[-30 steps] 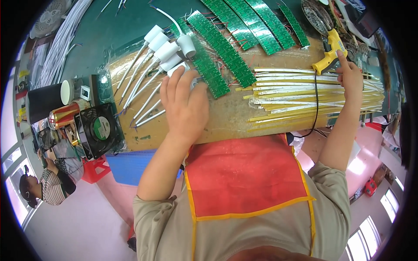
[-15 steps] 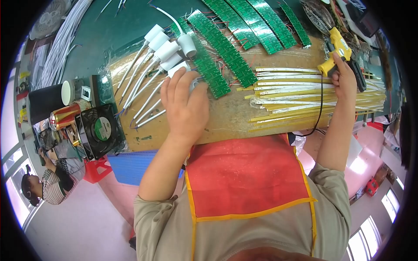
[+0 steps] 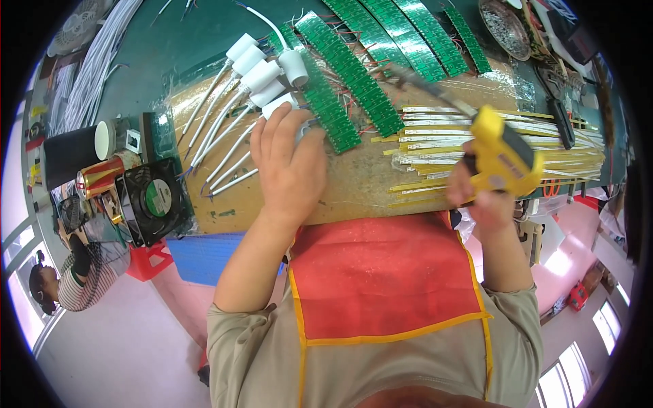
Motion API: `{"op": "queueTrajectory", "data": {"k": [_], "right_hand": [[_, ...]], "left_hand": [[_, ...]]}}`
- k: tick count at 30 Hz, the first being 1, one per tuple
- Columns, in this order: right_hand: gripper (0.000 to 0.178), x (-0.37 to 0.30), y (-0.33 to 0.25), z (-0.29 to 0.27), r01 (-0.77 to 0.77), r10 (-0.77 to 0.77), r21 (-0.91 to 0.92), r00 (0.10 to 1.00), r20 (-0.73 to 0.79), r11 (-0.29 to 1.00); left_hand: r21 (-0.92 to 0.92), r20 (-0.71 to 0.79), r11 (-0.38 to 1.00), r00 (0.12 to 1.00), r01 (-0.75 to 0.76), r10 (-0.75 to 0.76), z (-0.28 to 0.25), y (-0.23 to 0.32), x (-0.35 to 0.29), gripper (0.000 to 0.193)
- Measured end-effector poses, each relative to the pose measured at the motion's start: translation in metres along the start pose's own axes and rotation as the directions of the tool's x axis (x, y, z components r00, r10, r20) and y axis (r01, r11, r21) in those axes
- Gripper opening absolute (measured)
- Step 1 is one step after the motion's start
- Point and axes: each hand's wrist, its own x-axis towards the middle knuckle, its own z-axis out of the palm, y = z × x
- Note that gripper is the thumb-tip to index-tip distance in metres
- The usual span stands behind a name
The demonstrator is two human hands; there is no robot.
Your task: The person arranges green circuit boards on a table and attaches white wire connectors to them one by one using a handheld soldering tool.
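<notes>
My left hand (image 3: 289, 163) rests on the board with its fingers bent round the nearest white cylindrical cap (image 3: 277, 103), which they partly hide. Several more white caps (image 3: 261, 76) lie in a slanting row beyond it, their white cables (image 3: 216, 139) fanning to the left. One cap (image 3: 293, 66) lies apart, across the end of a green circuit board strip (image 3: 323, 102). In my right hand (image 3: 486, 200) is a yellow soldering gun (image 3: 507, 153), smeared by motion. Its long metal tip points up and left, over the yellow-and-white strips (image 3: 428, 146).
More green circuit board strips (image 3: 381, 41) with thin wires lie at the far side. A black fan (image 3: 153, 202) and a red-gold can (image 3: 105, 178) stand on the left, near a bundle of white cables (image 3: 95, 68). A round metal dish (image 3: 505, 28) sits far right. Another person (image 3: 81, 279) works at left.
My right hand has brought the soldering gun from the far right toward me and leftward, its tip now swung over the strips. The left hand has stayed in place.
</notes>
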Motion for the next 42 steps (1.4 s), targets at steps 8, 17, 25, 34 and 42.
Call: {"op": "queueTrajectory", "data": {"k": [8,17,25,34,42], "right_hand": [[0.061,-0.019,0.021,0.012,-0.302,0.332,-0.253,0.939,0.084,0.919],[0.046,-0.014,0.020,0.017,-0.222,0.268,-0.335,0.958,0.099,0.916],[0.040,-0.013,0.018,0.018,-0.236,0.277,-0.325,0.957,0.083,0.916],[0.041,-0.009,0.015,0.021,-0.196,0.243,-0.338,0.965,0.100,0.920],[0.039,-0.012,0.019,0.017,-0.226,0.270,-0.335,0.959,0.090,0.915]], "left_hand": [[-0.002,0.003,1.000,1.000,0.010,-0.010,-0.001,-0.001,-0.001,0.019],[-0.005,0.001,1.000,1.000,0.019,-0.019,0.000,-0.001,-0.002,0.018],[-0.001,0.006,1.000,1.000,0.016,-0.016,0.000,-0.001,-0.002,0.017],[0.005,-0.005,1.000,1.000,0.005,-0.005,0.001,-0.001,-0.001,0.018],[0.007,-0.010,1.000,1.000,0.002,-0.002,0.001,-0.001,-0.002,0.018]]}}
